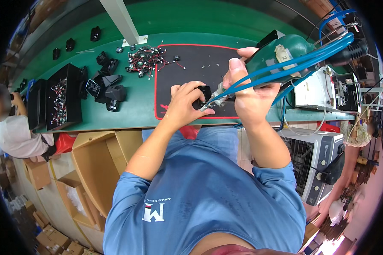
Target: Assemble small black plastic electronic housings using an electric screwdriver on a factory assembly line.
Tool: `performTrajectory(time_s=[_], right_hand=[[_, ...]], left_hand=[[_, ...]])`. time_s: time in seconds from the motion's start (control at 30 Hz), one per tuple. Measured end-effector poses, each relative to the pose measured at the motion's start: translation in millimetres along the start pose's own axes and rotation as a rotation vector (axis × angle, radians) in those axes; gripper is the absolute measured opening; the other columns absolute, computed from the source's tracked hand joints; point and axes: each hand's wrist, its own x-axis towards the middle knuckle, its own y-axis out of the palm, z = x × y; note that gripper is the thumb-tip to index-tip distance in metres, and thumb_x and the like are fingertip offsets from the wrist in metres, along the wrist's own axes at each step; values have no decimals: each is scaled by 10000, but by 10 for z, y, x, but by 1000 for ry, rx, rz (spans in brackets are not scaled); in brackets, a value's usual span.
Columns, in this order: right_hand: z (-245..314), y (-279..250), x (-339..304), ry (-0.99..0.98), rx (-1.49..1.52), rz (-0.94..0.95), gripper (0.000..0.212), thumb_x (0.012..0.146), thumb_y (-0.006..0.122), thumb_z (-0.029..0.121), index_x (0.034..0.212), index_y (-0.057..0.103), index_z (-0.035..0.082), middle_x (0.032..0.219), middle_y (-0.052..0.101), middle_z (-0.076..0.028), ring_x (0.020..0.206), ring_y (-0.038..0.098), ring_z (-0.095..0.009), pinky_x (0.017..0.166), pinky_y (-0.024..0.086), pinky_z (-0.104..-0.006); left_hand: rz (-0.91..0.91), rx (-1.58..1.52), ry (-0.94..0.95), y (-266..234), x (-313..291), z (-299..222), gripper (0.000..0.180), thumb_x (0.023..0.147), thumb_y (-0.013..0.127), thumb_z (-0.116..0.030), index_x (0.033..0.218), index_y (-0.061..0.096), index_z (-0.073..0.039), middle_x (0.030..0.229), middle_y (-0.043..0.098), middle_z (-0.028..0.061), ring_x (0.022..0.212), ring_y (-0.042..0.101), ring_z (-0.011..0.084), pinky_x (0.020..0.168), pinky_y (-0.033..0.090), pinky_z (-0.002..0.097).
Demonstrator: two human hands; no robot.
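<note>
In the head view, your left hand (185,100) is curling over a small black part (205,92), its fingers and thumb drawn in and gripping it above the black mat (191,63) with the red edge. Your right hand (253,93) is closing around a green tool (274,59), its thumb pointing up and away from you. The tool's metal nose (218,94) is slanting down toward the black part beside your left thumb; you are hiding the exact contact, so I cannot tell whether they are touching. Blue hoses (300,63) are running along the tool from the upper right. A pile of small wired pieces (147,59) is lying across the mat's left edge, and black housings (106,87) are sitting farther left on the green table (134,104), near a black bin (74,106) that is holding more small pieces.
</note>
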Motion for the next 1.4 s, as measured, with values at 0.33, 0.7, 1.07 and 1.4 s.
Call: performTrajectory(time_s=[0.33,0.7,1.07,1.4], right_hand=[[-85,10,-11,-73,-23,42,208,956,698,-35,1143,611,-11,769,639,-60,562,619,-135,524,522,-296],[435,224,418,-178,192,66,227,968,697,16,1166,618,-63,673,600,-67,517,570,-123,479,453,-274],[-54,271,87,-37,6,13,185,945,698,-56,1114,625,-38,730,635,-39,535,598,-90,491,467,-243],[-30,268,86,-28,-8,12,190,945,700,-59,1117,625,-31,769,630,-41,552,611,-99,498,485,-246]], left_hand=[[-23,-21,-2,-1,1,-23,489,616,971,-408,851,634,-144,1258,665,30,1123,632,230,935,362,408],[-2,-71,-60,-33,13,-38,689,612,988,-379,1139,613,-142,1281,679,27,1161,635,237,972,343,417],[15,-95,-55,-41,9,0,733,596,992,-387,1176,617,-140,1228,680,16,1112,641,242,951,347,416],[-2,-85,-50,-48,4,-18,726,596,991,-391,1163,609,-147,1200,683,-5,1074,642,235,945,350,411]])
